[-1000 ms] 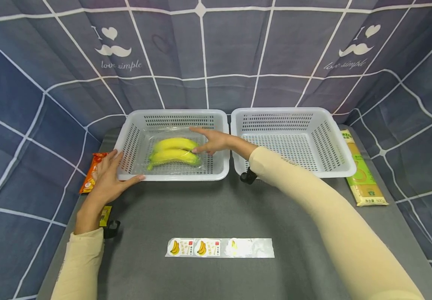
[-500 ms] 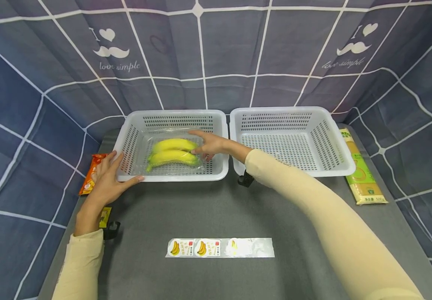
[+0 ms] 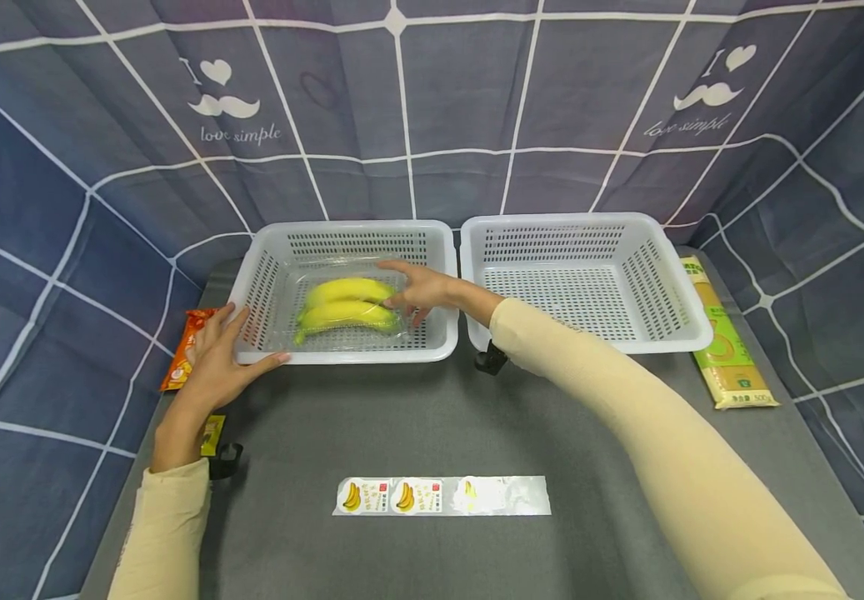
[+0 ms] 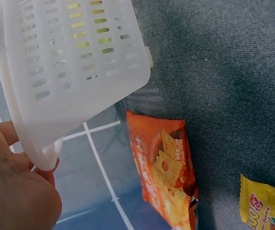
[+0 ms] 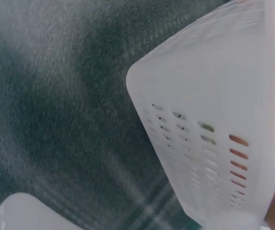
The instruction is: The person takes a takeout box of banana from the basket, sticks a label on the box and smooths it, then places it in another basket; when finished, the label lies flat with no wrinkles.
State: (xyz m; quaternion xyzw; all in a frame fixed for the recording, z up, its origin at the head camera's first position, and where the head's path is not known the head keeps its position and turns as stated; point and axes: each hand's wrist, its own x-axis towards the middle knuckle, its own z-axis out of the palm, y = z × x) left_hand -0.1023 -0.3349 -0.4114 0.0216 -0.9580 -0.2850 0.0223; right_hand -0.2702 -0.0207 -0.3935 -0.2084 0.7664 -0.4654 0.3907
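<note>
Two yellow bananas lie in a clear plastic pack inside the left white basket. My left hand holds this basket at its front left corner, thumb on the front rim and fingers over the left rim. In the left wrist view, fingers curl around the basket's rim. My right hand reaches over the right rim, one fingertip touching the right end of the pack and another finger stretched out above it. The right wrist view mostly shows the basket's outer wall, hiding the fingertips.
A second white basket stands close on the right. Beyond it lies a green and yellow packet. An orange snack bag and a small yellow packet lie at left. A banana-label sticker strip lies in front.
My right hand has shifted very slightly within the basket, its fingertip still at the pack's right end. My left hand stays on the corner.
</note>
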